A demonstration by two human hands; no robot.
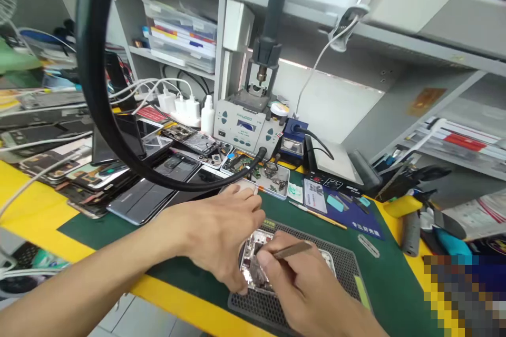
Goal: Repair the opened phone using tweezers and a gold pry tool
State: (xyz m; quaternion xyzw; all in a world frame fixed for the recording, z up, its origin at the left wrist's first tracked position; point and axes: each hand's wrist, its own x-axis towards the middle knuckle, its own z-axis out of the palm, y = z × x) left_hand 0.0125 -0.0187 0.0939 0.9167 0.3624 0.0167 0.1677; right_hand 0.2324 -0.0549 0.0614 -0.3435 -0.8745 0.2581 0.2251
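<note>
An opened phone (256, 274), its shiny metal inside facing up, lies on a dark honeycomb-patterned mat (343, 255). My left hand (223, 226) grips the left end of the phone, thumb at the near edge and fingers bent over the far side. Pinched in my right hand (306, 279) is a pair of metal tweezers (294, 250), pointing down into the phone. My fingers hide the tweezers' tips, so I cannot tell what they touch. The right hand also covers much of the phone's right half.
A thick black hose (97, 89) loops down before me from the hot-air station (245, 124). Left stand stacked phones (154, 189). Behind the mat are a parts tray (276, 189), a thin brush (318, 215) and a blue pad (356, 216). A blade (368, 246) lies to the right.
</note>
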